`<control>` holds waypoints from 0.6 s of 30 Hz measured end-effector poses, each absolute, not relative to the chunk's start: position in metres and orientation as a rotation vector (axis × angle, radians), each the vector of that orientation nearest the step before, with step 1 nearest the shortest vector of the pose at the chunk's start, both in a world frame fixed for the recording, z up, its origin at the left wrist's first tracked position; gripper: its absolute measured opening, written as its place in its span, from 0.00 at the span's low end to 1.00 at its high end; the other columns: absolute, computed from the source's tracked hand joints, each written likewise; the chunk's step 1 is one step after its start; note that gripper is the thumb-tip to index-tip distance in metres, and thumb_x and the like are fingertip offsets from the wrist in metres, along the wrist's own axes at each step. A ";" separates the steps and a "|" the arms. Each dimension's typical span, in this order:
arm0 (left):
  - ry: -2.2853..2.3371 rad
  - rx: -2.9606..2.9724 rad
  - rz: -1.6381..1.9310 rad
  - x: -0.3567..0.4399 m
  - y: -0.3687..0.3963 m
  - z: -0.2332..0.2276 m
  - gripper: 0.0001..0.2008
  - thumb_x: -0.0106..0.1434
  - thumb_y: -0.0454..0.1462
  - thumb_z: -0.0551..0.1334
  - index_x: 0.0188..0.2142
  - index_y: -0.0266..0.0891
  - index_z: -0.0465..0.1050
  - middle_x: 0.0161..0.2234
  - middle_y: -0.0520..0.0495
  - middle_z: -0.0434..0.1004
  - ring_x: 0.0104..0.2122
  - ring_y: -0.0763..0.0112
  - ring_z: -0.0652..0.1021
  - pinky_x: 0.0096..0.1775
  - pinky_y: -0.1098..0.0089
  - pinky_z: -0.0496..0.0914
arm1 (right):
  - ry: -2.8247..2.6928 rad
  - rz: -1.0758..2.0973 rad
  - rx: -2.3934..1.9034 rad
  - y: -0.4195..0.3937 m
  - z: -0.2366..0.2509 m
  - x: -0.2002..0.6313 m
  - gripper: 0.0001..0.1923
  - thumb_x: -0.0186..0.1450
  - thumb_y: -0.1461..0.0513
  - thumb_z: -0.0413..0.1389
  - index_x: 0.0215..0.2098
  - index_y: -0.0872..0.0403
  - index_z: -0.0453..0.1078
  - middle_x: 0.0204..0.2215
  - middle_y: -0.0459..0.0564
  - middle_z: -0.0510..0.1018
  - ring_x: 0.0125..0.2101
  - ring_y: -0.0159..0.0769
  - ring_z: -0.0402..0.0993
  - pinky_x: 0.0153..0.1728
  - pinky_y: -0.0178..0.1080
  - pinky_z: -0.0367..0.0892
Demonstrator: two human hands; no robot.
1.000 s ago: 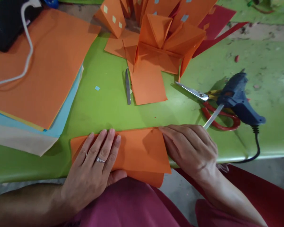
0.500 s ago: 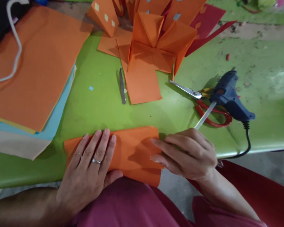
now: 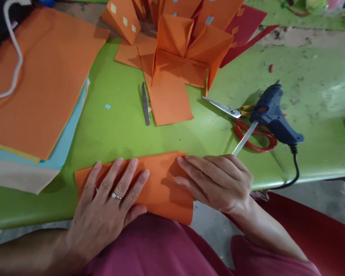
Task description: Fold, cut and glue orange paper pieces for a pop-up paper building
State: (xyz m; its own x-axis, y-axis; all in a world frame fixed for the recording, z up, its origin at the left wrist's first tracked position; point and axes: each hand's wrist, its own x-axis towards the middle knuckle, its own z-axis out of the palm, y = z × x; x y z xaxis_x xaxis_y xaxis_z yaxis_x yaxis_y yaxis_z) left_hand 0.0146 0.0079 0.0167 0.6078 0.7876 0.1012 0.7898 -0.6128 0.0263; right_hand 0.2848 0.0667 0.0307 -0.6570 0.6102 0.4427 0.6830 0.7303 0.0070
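A folded sheet of orange paper [image 3: 161,188] lies along the near edge of the green table, its lower part jutting past the edge. My left hand [image 3: 112,203], with a ring on one finger, rests flat on the paper's left half, fingers spread. At the right end, my right hand [image 3: 218,184] grips the paper, the index fingertip at the upper right corner and the thumb lower down on the surface. Just beyond that hand is a dark blue glue gun [image 3: 276,115] with a clear glue stick [image 3: 245,138], lying over red-handled scissors [image 3: 255,142].
Large orange, yellow and blue sheets [image 3: 40,88] are stacked at the left, crossed by a white cable [image 3: 17,57]. Tweezers [image 3: 145,105] lie mid-table beside a folded orange paper piece [image 3: 172,99]. Behind stand several orange pieces with small pale squares. Red paper [image 3: 247,42] is farther right.
The paper's layers at the right end now line up into one smooth fold. My right hand has moved slightly left toward the upper corner, and my left fingers are spread wider.
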 end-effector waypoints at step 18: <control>-1.367 -2.823 -0.122 0.013 0.010 0.020 0.35 0.69 0.51 0.56 0.71 0.45 0.51 0.69 0.39 0.59 0.63 0.38 0.66 0.61 0.38 0.59 | -2.268 -0.028 -1.187 0.067 0.025 0.287 0.05 0.61 0.67 0.58 0.34 0.53 0.74 0.27 0.47 0.74 0.24 0.31 0.65 0.26 0.39 0.62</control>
State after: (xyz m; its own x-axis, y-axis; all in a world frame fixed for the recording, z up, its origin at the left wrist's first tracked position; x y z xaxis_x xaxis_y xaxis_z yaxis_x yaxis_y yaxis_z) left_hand 0.0128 0.0100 0.0195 0.6175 0.7833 0.0713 0.7836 -0.6205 0.0316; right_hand 0.2866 0.0671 0.0253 -0.4407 0.7482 0.4959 0.7601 0.6050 -0.2372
